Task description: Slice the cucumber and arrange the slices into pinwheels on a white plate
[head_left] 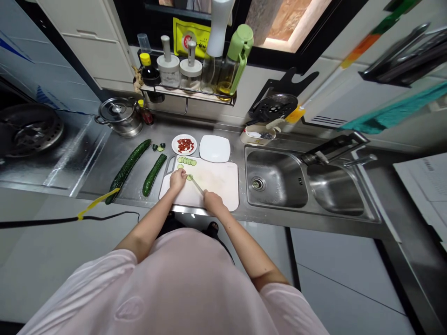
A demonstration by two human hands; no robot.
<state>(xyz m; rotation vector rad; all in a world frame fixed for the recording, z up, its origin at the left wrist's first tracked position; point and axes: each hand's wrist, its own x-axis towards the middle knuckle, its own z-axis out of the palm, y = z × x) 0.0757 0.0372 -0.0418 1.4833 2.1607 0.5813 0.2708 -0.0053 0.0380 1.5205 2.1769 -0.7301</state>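
Note:
A knife (197, 184) with a narrow blade is gripped in my right hand (213, 203), its tip pointing up and left over the white cutting board (220, 179). At the blade's tip there is a round cucumber slice (189, 177). My left hand (178, 180) rests at the board's left side, fingers drawn together beside the tip; whatever is between them is hidden. Just beyond that hand lie a loose slice and an overlapping row of cucumber slices (187, 161). Left of the board are a cut cucumber (154, 175) and a longer whole cucumber (128, 170).
Behind the board stand a plate of chopped red pieces (175, 146) and a white square plate (214, 148). Small cucumber ends (159, 148) lie nearby. A lidded steel pot (122, 122) is at back left, a double sink (275, 179) at right, and a bottle rack (199, 94) above.

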